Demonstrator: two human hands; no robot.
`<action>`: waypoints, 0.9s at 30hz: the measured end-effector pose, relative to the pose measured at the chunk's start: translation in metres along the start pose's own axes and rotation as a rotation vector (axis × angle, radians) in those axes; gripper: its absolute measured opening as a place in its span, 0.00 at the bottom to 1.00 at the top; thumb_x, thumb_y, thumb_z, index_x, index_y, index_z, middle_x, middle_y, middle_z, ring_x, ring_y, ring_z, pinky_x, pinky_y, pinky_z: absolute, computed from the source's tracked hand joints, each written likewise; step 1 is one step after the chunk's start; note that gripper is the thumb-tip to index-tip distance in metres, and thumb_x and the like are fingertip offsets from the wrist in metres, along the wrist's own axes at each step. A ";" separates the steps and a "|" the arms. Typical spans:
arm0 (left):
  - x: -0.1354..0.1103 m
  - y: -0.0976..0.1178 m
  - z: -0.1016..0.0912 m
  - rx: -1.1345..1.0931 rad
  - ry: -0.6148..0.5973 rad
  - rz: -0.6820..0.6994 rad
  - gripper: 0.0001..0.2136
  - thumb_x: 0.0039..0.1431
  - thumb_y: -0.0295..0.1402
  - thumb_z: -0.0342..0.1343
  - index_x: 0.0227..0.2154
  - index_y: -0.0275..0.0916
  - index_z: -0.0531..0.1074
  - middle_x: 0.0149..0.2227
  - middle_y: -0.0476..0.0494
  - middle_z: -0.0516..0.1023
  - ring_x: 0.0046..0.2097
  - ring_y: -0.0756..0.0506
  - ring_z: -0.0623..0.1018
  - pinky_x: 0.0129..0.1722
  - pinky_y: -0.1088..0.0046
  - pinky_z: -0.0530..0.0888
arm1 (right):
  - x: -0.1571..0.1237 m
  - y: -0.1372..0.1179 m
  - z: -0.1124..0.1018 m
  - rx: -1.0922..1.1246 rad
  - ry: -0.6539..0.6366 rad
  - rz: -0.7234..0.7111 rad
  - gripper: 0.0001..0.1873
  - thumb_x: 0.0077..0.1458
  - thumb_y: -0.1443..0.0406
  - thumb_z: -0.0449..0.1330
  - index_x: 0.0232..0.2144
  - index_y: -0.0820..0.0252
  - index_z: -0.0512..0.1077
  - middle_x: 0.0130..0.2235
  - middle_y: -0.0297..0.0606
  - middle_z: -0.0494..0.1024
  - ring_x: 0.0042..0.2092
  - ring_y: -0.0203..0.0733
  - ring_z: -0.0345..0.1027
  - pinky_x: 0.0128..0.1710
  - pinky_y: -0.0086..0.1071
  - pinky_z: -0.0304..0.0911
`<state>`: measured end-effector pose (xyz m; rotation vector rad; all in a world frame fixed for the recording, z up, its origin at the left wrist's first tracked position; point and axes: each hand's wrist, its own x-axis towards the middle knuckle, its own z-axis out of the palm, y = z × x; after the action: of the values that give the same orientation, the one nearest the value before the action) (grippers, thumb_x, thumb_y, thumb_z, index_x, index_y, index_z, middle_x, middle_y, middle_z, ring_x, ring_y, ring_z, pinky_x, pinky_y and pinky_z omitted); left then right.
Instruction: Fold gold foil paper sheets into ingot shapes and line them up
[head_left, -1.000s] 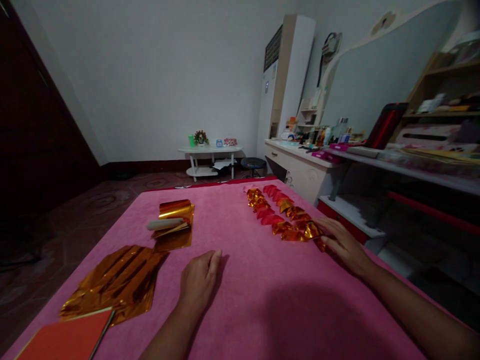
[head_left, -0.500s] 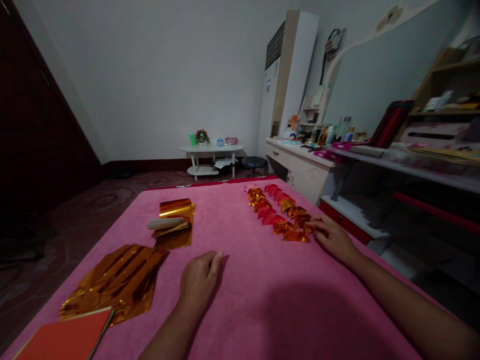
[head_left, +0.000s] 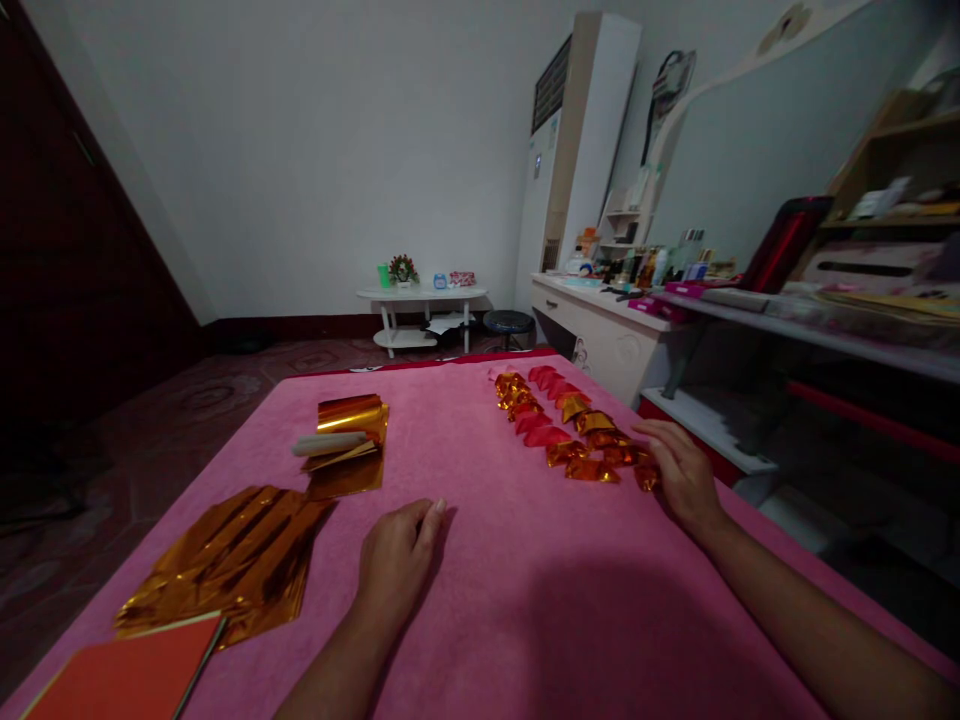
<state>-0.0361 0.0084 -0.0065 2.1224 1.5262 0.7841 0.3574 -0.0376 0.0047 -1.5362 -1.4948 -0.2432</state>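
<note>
My left hand rests on the pink cloth, its fingers curled under and the thumb lying along the top; no object shows in it. At the right, my right hand has its fingers stretched out beside a folded gold foil piece, which it appears to touch. Two rows of folded pieces run away from it, some shiny gold, others red paper. Left of my left hand lies a fanned stack of gold foil sheets, with an orange-red stack of paper overlapping its near edge.
Farther back on the pink cloth is a curled gold foil stack with a pale roll across it. A cluttered dressing table stands at the right. A low white table and a round stool are beyond.
My right hand has shifted slightly right, off the end of the rows, uncovering a gold foil piece beside its fingers. My left hand stays where it was.
</note>
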 end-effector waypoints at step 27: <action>0.000 0.001 0.001 0.032 -0.009 -0.003 0.24 0.62 0.48 0.40 0.19 0.39 0.66 0.19 0.49 0.69 0.24 0.49 0.68 0.25 0.74 0.53 | -0.020 0.034 -0.011 -0.313 0.049 0.216 0.13 0.48 0.63 0.55 0.35 0.60 0.75 0.38 0.43 0.77 0.38 0.48 0.71 0.40 0.41 0.66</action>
<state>-0.0352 0.0084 -0.0067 2.1434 1.5469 0.7523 0.3870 -0.0529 -0.0194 -1.9120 -1.2827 -0.3990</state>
